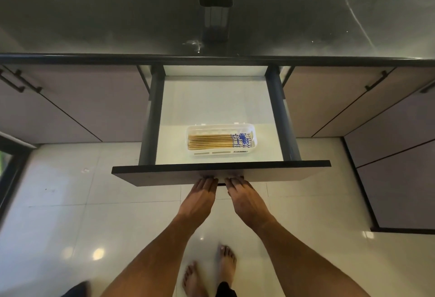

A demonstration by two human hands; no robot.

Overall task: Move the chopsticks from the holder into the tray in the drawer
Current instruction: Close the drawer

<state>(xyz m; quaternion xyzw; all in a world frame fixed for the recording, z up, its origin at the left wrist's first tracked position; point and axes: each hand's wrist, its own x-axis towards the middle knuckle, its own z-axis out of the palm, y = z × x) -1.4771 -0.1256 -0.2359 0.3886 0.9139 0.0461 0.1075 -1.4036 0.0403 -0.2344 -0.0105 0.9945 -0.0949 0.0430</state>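
Note:
Several wooden chopsticks [211, 141] with blue-and-white patterned ends lie side by side in a white plastic tray [220, 153] near the front of the open drawer [221, 174]. The dark holder [215, 12] stands upright on the counter behind the drawer, and nothing shows above its rim. My left hand [202, 193] and my right hand [240, 193] rest side by side against the drawer's front panel, fingertips curled under its lower edge at the handle. Neither hand holds a chopstick.
The dark stone counter [94, 26] runs across the top. Closed cabinet doors [70, 103] with bar handles flank the drawer. Another cabinet run [395, 167] juts out on the right. Glossy floor tiles and my bare feet [211, 270] are below.

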